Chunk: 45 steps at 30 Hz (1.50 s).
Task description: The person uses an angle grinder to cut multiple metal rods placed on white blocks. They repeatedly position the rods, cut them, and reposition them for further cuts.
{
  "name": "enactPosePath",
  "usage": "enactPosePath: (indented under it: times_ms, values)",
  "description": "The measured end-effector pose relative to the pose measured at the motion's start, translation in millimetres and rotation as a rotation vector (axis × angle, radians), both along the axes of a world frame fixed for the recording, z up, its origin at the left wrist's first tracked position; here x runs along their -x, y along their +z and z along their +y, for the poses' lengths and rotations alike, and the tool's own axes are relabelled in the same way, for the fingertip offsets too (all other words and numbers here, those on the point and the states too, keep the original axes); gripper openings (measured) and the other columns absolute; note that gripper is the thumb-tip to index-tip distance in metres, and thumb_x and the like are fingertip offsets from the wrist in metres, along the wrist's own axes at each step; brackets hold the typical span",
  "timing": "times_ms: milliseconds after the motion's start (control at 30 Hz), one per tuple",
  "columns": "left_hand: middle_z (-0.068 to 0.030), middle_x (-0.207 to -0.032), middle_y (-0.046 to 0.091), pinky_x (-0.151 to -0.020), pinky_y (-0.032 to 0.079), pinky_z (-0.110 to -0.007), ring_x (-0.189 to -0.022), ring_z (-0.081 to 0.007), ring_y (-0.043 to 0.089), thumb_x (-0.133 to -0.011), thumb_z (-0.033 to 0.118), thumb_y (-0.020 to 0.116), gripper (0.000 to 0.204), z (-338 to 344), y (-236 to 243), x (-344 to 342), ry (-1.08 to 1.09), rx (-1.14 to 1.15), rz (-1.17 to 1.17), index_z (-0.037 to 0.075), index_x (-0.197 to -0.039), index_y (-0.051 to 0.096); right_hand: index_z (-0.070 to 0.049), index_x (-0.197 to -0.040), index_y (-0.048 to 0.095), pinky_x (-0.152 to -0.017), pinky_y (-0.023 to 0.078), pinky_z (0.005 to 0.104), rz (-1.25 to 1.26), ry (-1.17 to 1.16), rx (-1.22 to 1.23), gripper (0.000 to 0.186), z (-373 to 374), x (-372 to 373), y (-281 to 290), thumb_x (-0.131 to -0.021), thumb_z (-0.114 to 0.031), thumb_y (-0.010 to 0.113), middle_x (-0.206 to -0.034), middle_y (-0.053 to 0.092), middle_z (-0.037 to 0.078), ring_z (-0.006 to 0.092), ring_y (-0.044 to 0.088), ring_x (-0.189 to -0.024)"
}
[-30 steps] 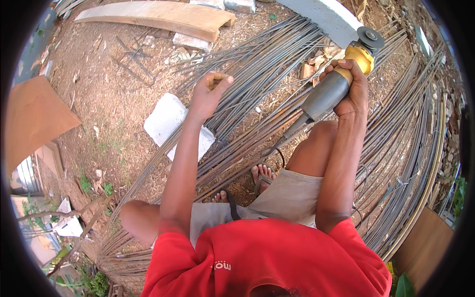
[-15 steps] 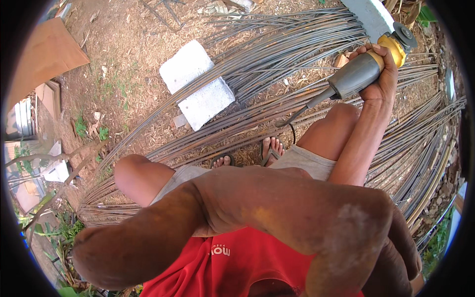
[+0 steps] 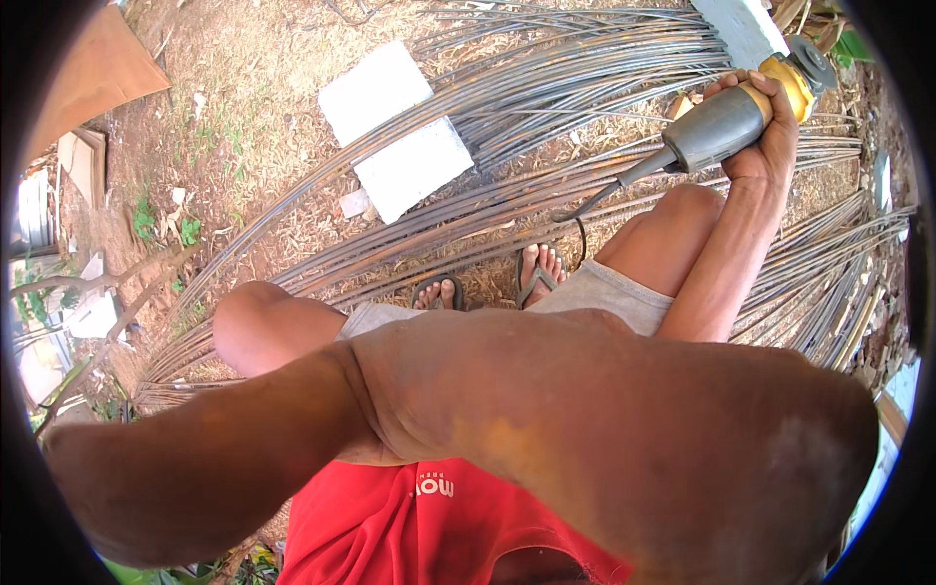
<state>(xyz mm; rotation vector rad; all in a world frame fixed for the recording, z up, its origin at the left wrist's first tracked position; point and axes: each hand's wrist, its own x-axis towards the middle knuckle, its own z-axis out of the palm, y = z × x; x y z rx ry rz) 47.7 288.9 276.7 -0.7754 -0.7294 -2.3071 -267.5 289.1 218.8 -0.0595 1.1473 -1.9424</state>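
My right hand [image 3: 765, 146] is closed around the body of a yellow and grey angle grinder [image 3: 717, 129], held above bundles of thin steel rods. The grinder's disc end [image 3: 810, 64] points away to the upper right. Its dark cord [image 3: 595, 200] trails down toward my feet. Very close to the camera, my left hand [image 3: 585, 419] appears as a large, blurred bent shape across the lower picture. Its fingertips are out of sight, so whether it grips anything is hidden.
Long rebar rods [image 3: 546, 205] fan across the ground beneath my feet. Some cross white blocks [image 3: 414, 166]. A pale board [image 3: 741, 29] lies at the far right, a brown sheet [image 3: 97, 83] at far left. Thin branches [image 3: 127, 292] stand on the left.
My left hand looks larger and nearer to the camera, spreading farther to both sides. The grinder in my right hand has shifted slightly right and upward in the picture.
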Motion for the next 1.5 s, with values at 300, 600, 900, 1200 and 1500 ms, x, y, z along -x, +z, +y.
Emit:
enactPosePath:
  times_ms: [300,600,900,1200,1500]
  values:
    - [-0.0241,-0.115,0.074,-0.097,0.056,-0.045,-0.11,-0.0322,0.073,-0.113,0.055,0.058,0.053,-0.9,-0.8,-7.2,0.005,-0.004,-0.011,0.004,-0.116,0.067,0.007,-0.106,0.064,-0.089,0.066,0.0517,0.005,-0.031,-0.013,0.022,-8.6,-0.5,-5.3,-0.088,-0.001,0.076,-0.094,0.07,0.016,0.0309,0.072,-0.089]
    - [-0.0223,-0.111,0.074,-0.094,0.056,-0.042,-0.107,-0.0291,0.073,-0.112,0.057,0.059,0.053,-14.2,-6.0,-10.5,0.008,0.008,-0.041,0.004,-0.11,0.067,0.006,-0.104,0.064,-0.088,0.067,0.0491,-0.003,0.044,-0.019,0.02,-7.9,-1.5,-2.4,-0.089,-0.001,0.075,-0.094,0.069,0.017,0.0306,0.072,-0.089]
    - [-0.0205,-0.108,0.074,-0.091,0.056,-0.039,-0.103,-0.0259,0.073,-0.111,0.058,0.06,0.054,-139.9,-46.5,-73.0,0.376,0.363,-0.695,0.005,-0.105,0.067,0.005,-0.103,0.065,-0.088,0.066,0.0498,-0.001,-0.069,-0.015,0.02,-6.4,6.2,-7.6,-0.089,-0.002,0.076,-0.092,0.07,0.015,0.0301,0.072,-0.088]
    - [-0.0284,-0.145,0.066,-0.12,0.05,-0.053,-0.14,-0.0415,0.063,-0.089,0.079,0.078,0.1,-261.3,-204.4,-205.5,0.592,1.409,-2.261,-0.002,-0.145,0.064,0.003,-0.101,0.066,-0.088,0.066,0.048,-0.014,-0.127,-0.023,0.019,5.5,14.5,-3.5,-0.088,-0.005,0.077,-0.09,0.07,0.016,0.0293,0.072,-0.086]
    - [-0.0339,-0.144,0.068,-0.118,0.051,-0.049,-0.138,-0.0441,0.066,-0.087,0.089,0.069,0.121,-270.6,-287.3,-272.7,0.379,1.311,-2.328,-0.008,-0.159,0.053,0.001,-0.102,0.064,-0.082,0.066,0.0467,0.034,-0.18,-0.015,0.019,43.3,20.8,11.8,-0.089,-0.007,0.076,-0.089,0.07,0.016,0.0295,0.072,-0.083]
